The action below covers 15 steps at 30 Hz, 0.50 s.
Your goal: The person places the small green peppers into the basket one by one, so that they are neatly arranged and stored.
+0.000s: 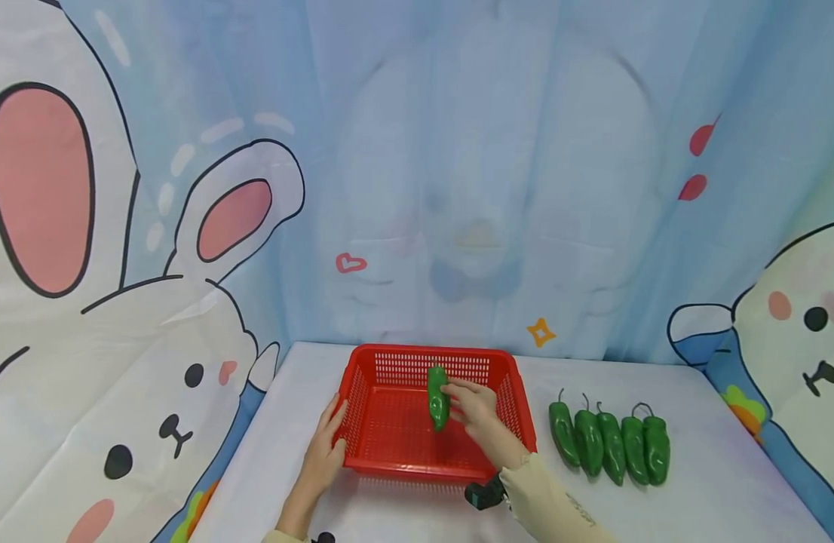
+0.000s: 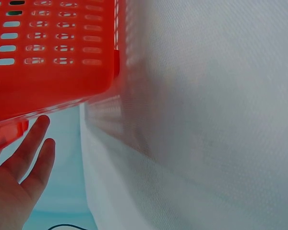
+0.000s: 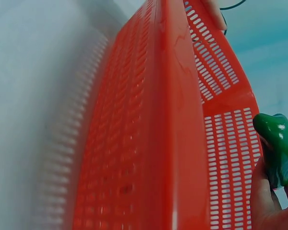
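Observation:
A red plastic basket (image 1: 390, 473) with slotted walls stands on the white table. Over its inside, my right hand (image 1: 473, 407) holds a green pepper (image 1: 438, 400) upright between thumb and fingers; the right wrist view shows the same pepper (image 3: 277, 148) above the basket's rim. My left hand (image 1: 323, 446) rests against the basket's left side with its fingers extended. In the left wrist view, that hand's fingers (image 2: 42, 165) spread beside the red wall. Several green peppers (image 1: 612, 445) with stems lie side by side to the right of the basket.
A white cloth (image 1: 722, 452) covers the table. Behind it hangs a light-blue curtain (image 1: 471, 188) printed with cartoon animals, close to the basket's far side. A dark wrist device (image 1: 485, 494) sits under the right forearm, near the basket's front rim.

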{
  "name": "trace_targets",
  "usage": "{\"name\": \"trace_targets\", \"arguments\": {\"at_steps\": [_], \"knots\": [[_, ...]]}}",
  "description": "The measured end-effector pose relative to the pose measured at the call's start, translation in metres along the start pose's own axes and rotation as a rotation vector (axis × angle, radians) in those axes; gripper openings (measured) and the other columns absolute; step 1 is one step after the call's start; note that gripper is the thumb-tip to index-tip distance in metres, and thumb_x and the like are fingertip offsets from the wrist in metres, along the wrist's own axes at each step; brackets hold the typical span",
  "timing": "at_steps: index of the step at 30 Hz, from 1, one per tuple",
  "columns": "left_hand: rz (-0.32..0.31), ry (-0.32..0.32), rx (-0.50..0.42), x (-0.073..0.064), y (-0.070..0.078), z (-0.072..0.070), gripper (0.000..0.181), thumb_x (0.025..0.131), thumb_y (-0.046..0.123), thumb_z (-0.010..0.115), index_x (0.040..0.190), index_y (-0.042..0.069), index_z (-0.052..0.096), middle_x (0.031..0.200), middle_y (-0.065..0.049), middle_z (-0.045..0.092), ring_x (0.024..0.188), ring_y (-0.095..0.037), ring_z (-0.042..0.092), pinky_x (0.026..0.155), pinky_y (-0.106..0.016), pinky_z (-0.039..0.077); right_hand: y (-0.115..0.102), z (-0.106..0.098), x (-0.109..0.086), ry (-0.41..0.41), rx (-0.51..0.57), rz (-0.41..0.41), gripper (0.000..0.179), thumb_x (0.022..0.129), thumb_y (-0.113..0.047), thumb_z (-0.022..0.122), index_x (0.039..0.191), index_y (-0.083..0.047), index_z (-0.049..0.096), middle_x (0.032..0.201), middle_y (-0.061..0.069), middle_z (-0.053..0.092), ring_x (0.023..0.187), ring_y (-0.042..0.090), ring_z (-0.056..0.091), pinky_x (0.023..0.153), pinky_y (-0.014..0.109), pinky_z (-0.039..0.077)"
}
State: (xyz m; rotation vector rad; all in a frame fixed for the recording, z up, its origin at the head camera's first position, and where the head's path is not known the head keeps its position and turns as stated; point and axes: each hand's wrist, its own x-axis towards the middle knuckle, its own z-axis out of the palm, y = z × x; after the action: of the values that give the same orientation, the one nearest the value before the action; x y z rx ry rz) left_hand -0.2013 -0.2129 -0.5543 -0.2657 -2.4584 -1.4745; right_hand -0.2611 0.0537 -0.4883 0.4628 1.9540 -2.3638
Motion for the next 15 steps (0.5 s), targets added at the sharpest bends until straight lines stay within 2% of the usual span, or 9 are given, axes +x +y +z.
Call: {"name": "trace_targets", "arguments": {"at_steps": [4, 11, 15], "knots": [[-0.001, 0.008, 0.005, 0.0, -0.001, 0.0, 0.066, 0.088, -0.006, 0.045, 0.152, 0.002, 0.034, 0.163, -0.01, 0.02, 0.147, -0.032, 0.024, 0.109, -0.056, 0.034, 0.004, 0.009, 0.002, -0.001, 0.011, 0.016, 0.039, 0.085, -0.003, 0.069, 0.123, 0.009, 0.064, 0.111, 0.022, 0.068, 0.078, 0.02, 0.071, 0.065, 0.035, 0.06], [0.021, 0.033, 0.013, 0.001, -0.002, 0.0, 0.066, 0.086, -0.006, 0.045, 0.151, 0.001, 0.037, 0.162, -0.01, 0.023, 0.146, -0.034, 0.026, 0.109, -0.058, 0.033, 0.012, 0.024, 0.004, 0.006, 0.007, 0.05, 0.04, 0.083, -0.002, 0.07, 0.121, 0.009, 0.065, 0.097, 0.016, 0.072, 0.074, 0.019, 0.071, 0.058, 0.032, 0.059], [0.036, 0.037, 0.025, 0.001, -0.003, 0.0, 0.066, 0.085, -0.007, 0.046, 0.15, 0.0, 0.038, 0.161, -0.012, 0.025, 0.145, -0.036, 0.027, 0.108, -0.061, 0.033, 0.017, 0.034, 0.003, 0.008, -0.014, 0.069, 0.04, 0.083, -0.003, 0.071, 0.121, 0.009, 0.065, 0.101, 0.02, 0.072, 0.076, 0.02, 0.072, 0.057, 0.031, 0.059]]}}
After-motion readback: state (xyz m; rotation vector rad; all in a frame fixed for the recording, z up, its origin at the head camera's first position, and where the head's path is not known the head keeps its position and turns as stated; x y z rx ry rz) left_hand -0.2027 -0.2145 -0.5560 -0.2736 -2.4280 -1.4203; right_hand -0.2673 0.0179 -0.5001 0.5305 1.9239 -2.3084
